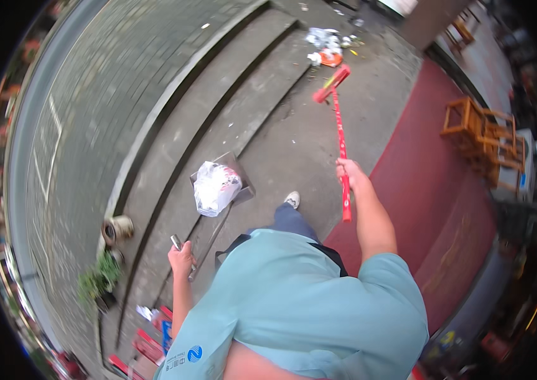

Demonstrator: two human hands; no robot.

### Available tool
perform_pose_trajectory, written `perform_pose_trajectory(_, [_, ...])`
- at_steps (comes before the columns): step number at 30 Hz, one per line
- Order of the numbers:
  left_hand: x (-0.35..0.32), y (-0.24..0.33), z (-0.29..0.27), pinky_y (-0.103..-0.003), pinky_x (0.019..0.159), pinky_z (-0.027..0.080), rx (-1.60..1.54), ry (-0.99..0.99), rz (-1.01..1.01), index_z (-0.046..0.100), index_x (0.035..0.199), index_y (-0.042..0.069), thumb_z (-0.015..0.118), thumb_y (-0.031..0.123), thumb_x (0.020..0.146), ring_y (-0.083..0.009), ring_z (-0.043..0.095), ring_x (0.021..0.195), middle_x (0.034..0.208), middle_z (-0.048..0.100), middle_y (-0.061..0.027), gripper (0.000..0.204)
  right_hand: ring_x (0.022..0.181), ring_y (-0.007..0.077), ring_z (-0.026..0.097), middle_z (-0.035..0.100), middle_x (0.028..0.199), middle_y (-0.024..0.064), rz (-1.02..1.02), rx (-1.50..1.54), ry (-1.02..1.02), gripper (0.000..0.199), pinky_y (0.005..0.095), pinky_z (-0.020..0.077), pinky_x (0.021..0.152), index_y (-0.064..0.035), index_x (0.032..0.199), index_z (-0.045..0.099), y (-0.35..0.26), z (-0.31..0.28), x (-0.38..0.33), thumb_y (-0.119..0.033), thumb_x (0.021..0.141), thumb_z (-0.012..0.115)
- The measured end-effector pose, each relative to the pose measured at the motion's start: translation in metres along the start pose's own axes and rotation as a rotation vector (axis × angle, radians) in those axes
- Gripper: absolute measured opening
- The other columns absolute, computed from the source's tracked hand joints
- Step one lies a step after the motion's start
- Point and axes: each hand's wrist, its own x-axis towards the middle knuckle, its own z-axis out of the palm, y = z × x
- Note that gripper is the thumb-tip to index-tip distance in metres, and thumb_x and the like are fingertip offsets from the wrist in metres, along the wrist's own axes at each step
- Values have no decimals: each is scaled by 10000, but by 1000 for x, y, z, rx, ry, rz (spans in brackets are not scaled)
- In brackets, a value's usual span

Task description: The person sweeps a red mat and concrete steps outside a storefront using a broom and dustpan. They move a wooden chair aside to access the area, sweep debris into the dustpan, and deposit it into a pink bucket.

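My right hand [352, 172] is wrapped round a long red patterned handle [342, 140], its lower end sticking out below my fist. At the far end is a red crosswise head [332, 84] with a yellow-green strip; the tool looks like a broom, held out ahead of me near the litter. On the other side, my left hand [181, 258] is closed on a silver metal rod [176, 241] whose two ends show past the fingers. Whether the rod joins anything, I cannot tell. Ahead of that hand, a white plastic bag [215, 189] rests in a grey open box-like container [238, 170].
Crumpled white and orange litter [328, 45] lies at the far end of the pavement. Steps [217, 95] drop to a paved road on the left. Potted plants [100, 278] and a pale pot [118, 229] stand beside them. Wooden stools [480, 133] are stacked right, past red flooring [408, 171].
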Motion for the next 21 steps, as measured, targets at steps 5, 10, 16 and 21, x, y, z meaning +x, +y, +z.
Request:
perform_pose_trajectory(5, [-64, -23, 48, -243, 314, 329, -44, 131, -125, 447, 699, 43, 601, 134, 759, -94, 420, 334, 492, 458, -17, 189, 350, 131, 361, 340, 442, 1, 75, -573, 118, 144, 290, 325, 352, -49, 799, 391, -19, 18, 17, -163, 807, 477])
perform_pose_trajectory(10, [-114, -43, 115, -251, 403, 362, 52, 213, -233, 472, 669, 37, 622, 157, 721, -79, 435, 437, 520, 479, -11, 200, 336, 57, 309, 321, 448, -56, 579, -748, -102, 182, 246, 288, 335, -135, 689, 349, -69, 30, 45, -174, 820, 469])
perform_pose_trajectory(16, [-169, -10, 171, -267, 452, 377, 202, 391, -341, 474, 615, 38, 614, 148, 680, -88, 435, 470, 505, 467, -25, 190, 334, 27, 313, 309, 443, -84, 1133, -930, -418, 272, 215, 263, 317, -153, 611, 350, -24, 126, 127, -201, 855, 461])
perform_pose_trajectory(21, [-277, -48, 176, -264, 423, 375, 45, 503, -486, 442, 596, 40, 600, 126, 688, -93, 445, 432, 474, 451, -21, 202, 312, 90, 330, 370, 426, -33, 962, -1289, -621, 237, 238, 266, 312, -112, 601, 415, 123, 173, 109, -132, 823, 496])
